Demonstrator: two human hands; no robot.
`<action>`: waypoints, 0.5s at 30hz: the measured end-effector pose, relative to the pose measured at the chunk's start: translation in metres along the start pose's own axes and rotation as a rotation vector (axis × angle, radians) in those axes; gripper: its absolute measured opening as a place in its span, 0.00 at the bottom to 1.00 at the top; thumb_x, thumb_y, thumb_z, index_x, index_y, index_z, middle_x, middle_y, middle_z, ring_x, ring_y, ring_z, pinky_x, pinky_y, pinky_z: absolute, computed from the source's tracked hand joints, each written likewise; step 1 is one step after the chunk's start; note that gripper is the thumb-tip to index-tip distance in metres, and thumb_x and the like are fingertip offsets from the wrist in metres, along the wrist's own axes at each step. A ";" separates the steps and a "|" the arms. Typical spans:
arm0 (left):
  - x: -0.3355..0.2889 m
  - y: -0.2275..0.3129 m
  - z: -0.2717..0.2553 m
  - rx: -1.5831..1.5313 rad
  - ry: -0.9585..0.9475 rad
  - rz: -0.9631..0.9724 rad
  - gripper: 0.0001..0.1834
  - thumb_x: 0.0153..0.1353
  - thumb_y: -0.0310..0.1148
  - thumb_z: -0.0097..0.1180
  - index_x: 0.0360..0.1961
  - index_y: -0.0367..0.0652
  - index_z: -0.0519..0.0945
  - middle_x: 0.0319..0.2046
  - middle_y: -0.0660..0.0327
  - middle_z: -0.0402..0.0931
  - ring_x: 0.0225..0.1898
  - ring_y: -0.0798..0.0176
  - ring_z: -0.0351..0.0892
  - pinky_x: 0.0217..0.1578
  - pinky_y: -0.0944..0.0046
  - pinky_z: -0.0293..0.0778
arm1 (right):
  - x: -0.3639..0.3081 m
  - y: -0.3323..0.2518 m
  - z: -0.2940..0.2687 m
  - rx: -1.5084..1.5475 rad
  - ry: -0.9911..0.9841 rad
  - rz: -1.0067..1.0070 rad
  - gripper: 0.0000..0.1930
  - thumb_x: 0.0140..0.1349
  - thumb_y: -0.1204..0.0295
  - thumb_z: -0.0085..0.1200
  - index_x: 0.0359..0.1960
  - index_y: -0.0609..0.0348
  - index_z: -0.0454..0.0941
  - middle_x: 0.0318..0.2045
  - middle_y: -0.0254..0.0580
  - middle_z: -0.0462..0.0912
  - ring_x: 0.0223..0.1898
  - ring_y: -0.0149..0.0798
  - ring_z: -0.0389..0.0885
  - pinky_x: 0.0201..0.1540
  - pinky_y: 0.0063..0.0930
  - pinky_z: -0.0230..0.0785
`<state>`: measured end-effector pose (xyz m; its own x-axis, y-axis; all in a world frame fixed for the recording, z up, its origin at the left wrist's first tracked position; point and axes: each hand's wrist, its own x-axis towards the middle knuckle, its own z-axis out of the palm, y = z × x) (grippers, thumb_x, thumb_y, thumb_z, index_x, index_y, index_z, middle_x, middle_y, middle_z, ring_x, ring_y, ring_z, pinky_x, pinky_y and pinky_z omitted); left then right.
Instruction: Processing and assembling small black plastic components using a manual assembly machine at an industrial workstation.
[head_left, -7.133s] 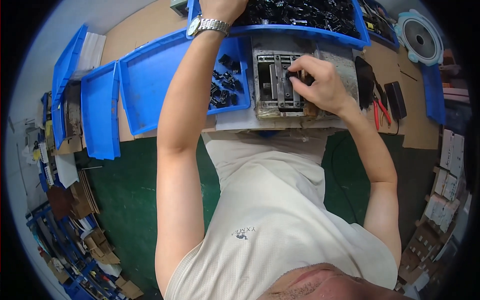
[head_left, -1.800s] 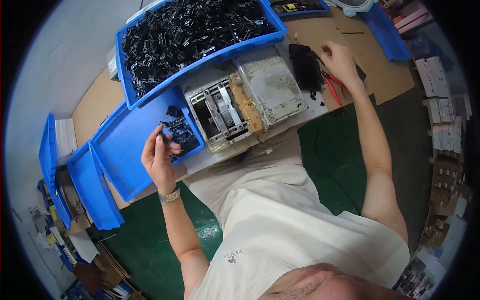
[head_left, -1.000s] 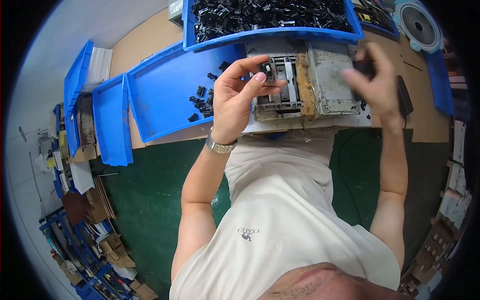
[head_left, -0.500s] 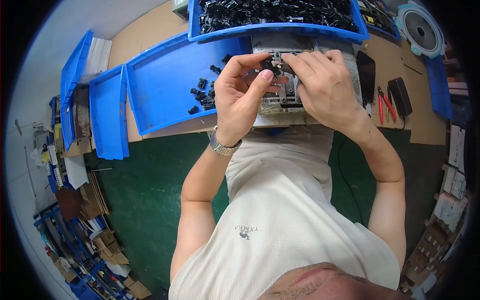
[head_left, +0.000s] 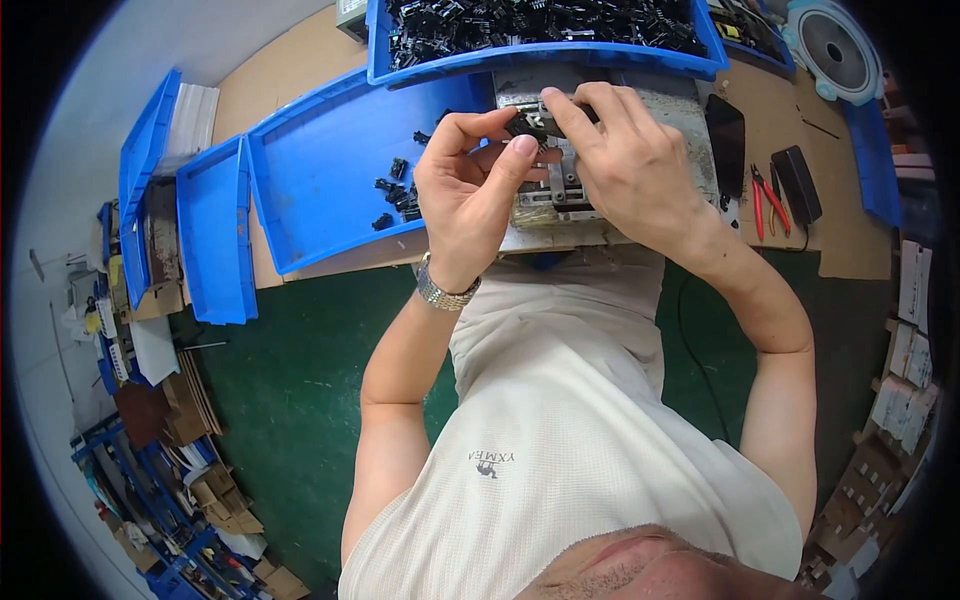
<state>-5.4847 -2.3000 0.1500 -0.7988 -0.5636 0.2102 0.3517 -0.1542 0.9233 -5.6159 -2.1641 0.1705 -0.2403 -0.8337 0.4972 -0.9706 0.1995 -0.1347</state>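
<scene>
My left hand [head_left: 468, 185] is closed, pinching a small black plastic part [head_left: 522, 126] between thumb and fingers, above a metal fixture [head_left: 566, 190]. Just right of that part is my right hand [head_left: 632, 165], its index finger stretched out and apart from the other, bent fingers. Nothing shows in the right hand, though its thumb side is hidden. More black plastic parts [head_left: 400, 200] lie loose in a shallow blue tray [head_left: 320, 190], beside my left wrist. Beyond both hands, a blue bin [head_left: 550, 58] holds a heap of similar black parts [head_left: 545, 25].
Red-handled pliers [head_left: 768, 205] and a black adapter-like box [head_left: 796, 185] lie to the right on the cardboard-covered bench [head_left: 850, 235]. A round fan [head_left: 835, 50] stands at the far right. Smaller blue trays [head_left: 215, 235] are at the left. A cable runs down past the bench.
My right index finger has lifted and straightened, moving away from the black part. My left hand still grips the part, now turned slightly. The whole view has shifted a little.
</scene>
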 end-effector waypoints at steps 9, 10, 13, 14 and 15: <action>0.008 -0.008 0.000 -0.059 -0.002 -0.098 0.14 0.68 0.22 0.62 0.52 0.30 0.75 0.42 0.53 0.82 0.39 0.59 0.89 0.36 0.66 0.88 | 0.000 0.011 0.011 -0.047 0.073 -0.018 0.13 0.51 0.75 0.62 0.40 0.59 0.77 0.33 0.41 0.73 0.35 0.44 0.80 0.32 0.38 0.75; 0.010 -0.010 0.000 -0.059 -0.007 -0.101 0.14 0.68 0.22 0.62 0.52 0.30 0.75 0.42 0.53 0.82 0.39 0.59 0.89 0.36 0.66 0.88 | 0.000 0.012 0.009 0.002 -0.002 0.034 0.12 0.53 0.75 0.60 0.39 0.60 0.76 0.33 0.44 0.74 0.35 0.46 0.81 0.33 0.39 0.75; 0.015 -0.014 -0.011 -0.139 0.008 -0.158 0.19 0.68 0.25 0.63 0.57 0.31 0.76 0.40 0.55 0.82 0.36 0.60 0.89 0.34 0.68 0.86 | -0.004 0.035 -0.004 0.045 -0.059 0.121 0.09 0.58 0.74 0.56 0.41 0.61 0.77 0.35 0.48 0.78 0.37 0.50 0.82 0.37 0.43 0.76; 0.018 -0.017 -0.020 -0.171 -0.017 -0.227 0.20 0.68 0.25 0.62 0.60 0.32 0.76 0.40 0.56 0.82 0.35 0.60 0.89 0.33 0.68 0.86 | -0.009 0.053 -0.016 0.028 -0.041 0.159 0.09 0.61 0.74 0.53 0.42 0.61 0.77 0.37 0.50 0.80 0.39 0.52 0.83 0.40 0.44 0.76; 0.018 -0.019 -0.026 -0.201 -0.033 -0.295 0.22 0.68 0.25 0.62 0.62 0.33 0.75 0.39 0.56 0.82 0.34 0.61 0.89 0.33 0.69 0.85 | -0.015 0.072 -0.031 0.069 0.042 0.312 0.10 0.66 0.71 0.50 0.45 0.61 0.78 0.41 0.52 0.83 0.41 0.54 0.83 0.44 0.44 0.75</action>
<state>-5.4933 -2.3287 0.1278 -0.8947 -0.4446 -0.0429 0.1895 -0.4649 0.8648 -5.6829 -2.1216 0.1801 -0.5275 -0.7159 0.4574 -0.8474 0.4054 -0.3429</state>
